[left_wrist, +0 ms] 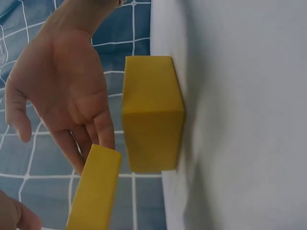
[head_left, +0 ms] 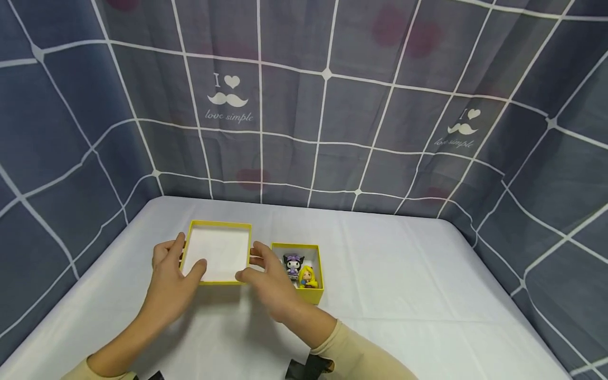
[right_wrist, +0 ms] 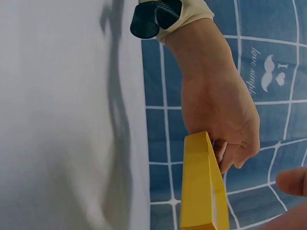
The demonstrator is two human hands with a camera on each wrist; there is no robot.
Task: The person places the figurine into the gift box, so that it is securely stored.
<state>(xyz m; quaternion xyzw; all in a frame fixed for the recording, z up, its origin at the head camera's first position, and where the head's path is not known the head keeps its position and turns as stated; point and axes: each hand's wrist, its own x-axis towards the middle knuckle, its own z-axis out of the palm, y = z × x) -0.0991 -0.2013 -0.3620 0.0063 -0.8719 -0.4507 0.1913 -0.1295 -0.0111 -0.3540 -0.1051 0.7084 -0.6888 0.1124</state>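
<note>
A shallow yellow box lid, white inside, is held above the table with its inner side toward the head camera. My left hand holds its left side, with the thumb over the inside. At the right edge, my right hand grips it, fingers along the side and thumb near the lower corner. Just right of the lid stands an uncovered yellow box, partly hidden by the right hand. Inside are a black-and-purple figurine and a yellow-haired figurine. The left wrist view shows the box's yellow outside.
A white cloth covers the table. Dark grey curtains with white grid lines enclose its back and both sides. Black straps show near the sleeves.
</note>
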